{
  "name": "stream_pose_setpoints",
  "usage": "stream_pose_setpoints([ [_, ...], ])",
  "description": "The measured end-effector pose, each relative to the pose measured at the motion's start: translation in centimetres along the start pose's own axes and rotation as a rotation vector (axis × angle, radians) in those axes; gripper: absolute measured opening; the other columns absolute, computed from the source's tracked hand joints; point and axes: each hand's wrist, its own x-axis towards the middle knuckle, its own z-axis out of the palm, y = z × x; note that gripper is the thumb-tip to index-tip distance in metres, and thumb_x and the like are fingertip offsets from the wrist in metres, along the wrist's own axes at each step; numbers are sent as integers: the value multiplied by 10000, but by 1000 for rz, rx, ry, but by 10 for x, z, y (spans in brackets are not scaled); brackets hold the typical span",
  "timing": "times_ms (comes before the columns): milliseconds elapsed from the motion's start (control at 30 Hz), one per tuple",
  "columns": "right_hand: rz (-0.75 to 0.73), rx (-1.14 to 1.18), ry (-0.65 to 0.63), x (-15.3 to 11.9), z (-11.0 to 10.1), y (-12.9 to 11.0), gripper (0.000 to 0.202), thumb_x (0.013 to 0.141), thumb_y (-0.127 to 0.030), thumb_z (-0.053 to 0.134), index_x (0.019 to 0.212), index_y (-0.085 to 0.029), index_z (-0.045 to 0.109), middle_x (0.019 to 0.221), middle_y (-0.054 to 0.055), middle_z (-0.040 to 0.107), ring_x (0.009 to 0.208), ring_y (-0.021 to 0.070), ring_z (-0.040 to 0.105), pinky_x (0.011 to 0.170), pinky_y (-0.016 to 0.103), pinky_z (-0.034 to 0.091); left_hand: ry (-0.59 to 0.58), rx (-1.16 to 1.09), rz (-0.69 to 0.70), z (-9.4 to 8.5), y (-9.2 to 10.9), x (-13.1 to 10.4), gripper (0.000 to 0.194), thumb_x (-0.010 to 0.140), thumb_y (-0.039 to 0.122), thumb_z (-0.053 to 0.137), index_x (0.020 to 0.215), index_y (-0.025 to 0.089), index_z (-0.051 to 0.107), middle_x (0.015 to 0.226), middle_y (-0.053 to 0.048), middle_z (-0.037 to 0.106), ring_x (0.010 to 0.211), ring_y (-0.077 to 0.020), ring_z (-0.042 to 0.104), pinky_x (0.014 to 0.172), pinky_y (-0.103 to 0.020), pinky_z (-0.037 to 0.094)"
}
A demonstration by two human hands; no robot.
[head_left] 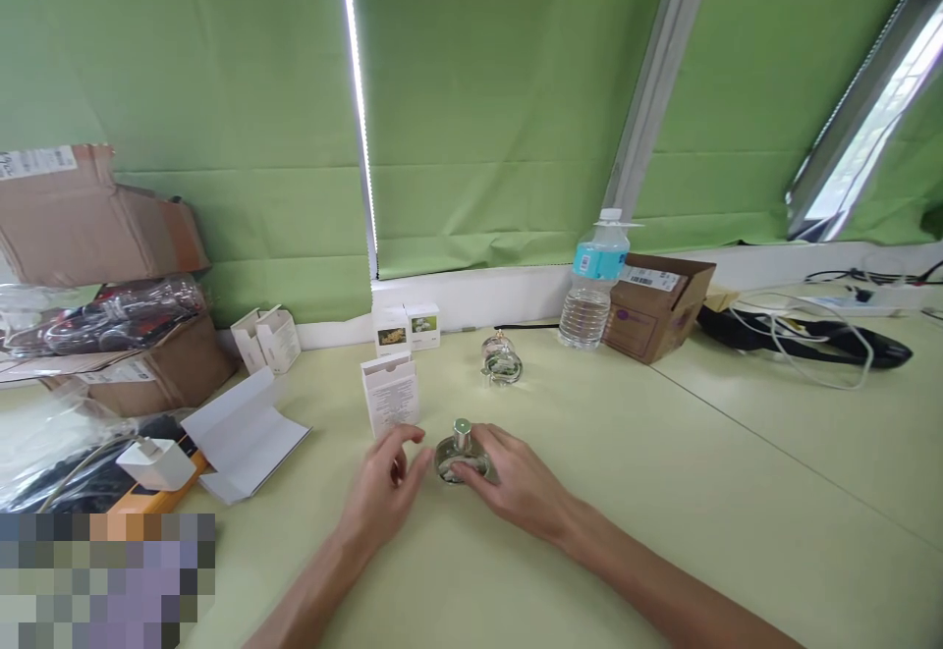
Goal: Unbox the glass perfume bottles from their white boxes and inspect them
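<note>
Because the right hand (pixel 520 477) has its thumb across the front and its fingers round the far side, the small glass bottle (pixel 446 462) looks steadied on the bench (pixel 663 472), cap uppermost (whether its base sits quite flat, I cannot tell). That grip is closed around the bottle; the left hand's (pixel 387 482) grip is fairly wide and holds nothing, curved just left of the bottle, perhaps to guard that side. Left of the bottle and behind it, a white box (pixel 391 396) stands on end, which seems to suit its narrow shape. Beyond the bottle, slightly right, rests another glass bottle (pixel 502 366), probably set apart to leave working room. Far behind the bottle, to its right, a water bottle (pixel 593 281) stands upright beside a cardboard box (pixel 648 310).
</note>
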Motion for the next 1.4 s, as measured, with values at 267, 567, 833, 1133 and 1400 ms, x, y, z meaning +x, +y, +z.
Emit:
stream_pose_setpoints([
  [267, 10, -41, 15, 2, 4, 4, 183, 901, -393, 527, 920, -212, 509, 877, 34, 643, 768, 190, 595, 680, 306, 447, 457, 2, -141, -10, -32, 21, 491, 826, 435, 610, 1236, 229, 436, 1228, -97, 537, 1032, -245, 551, 888, -420, 452],
  [567, -148, -73, 100, -1, 5, 4, 202, 889, -345, 586, 1041, -220, 542, 926, 30, 672, 831, 199, 628, 721, 325, 487, 262, -132, -232, -13, -35, 23, 422, 849, 464, 582, 1158, 180, 538, 1124, -102, 648, 1053, -265, 601, 899, -433, 466],
  [833, -402, -31, 362, -1, -13, 4, 326, 885, -291, 599, 1188, -223, 499, 1026, 64, 671, 933, 195, 632, 831, 349, 512, 112, 75, 26, -5, -30, 13, 283, 898, 314, 524, 1173, 249, 532, 1189, -48, 627, 1108, -219, 586, 930, -352, 464],
  [1133, -507, -18, 438, -1, -32, -2, 428, 859, -236, 623, 1255, -242, 462, 1070, 82, 674, 975, 218, 638, 830, 378, 532, -54, 151, 195, -7, -24, 9, 348, 899, 254, 499, 1245, 269, 523, 1297, -57, 579, 1190, -208, 556, 989, -329, 468],
  [1400, -606, -72, 401, -4, -34, -9, 479, 869, -186, 573, 1320, -221, 415, 1120, 88, 673, 1065, 211, 621, 891, 369, 524, -68, 140, 143, -10, -19, 8, 360, 888, 241, 497, 1246, 270, 531, 1266, -53, 607, 1162, -216, 574, 942, -333, 500],
])
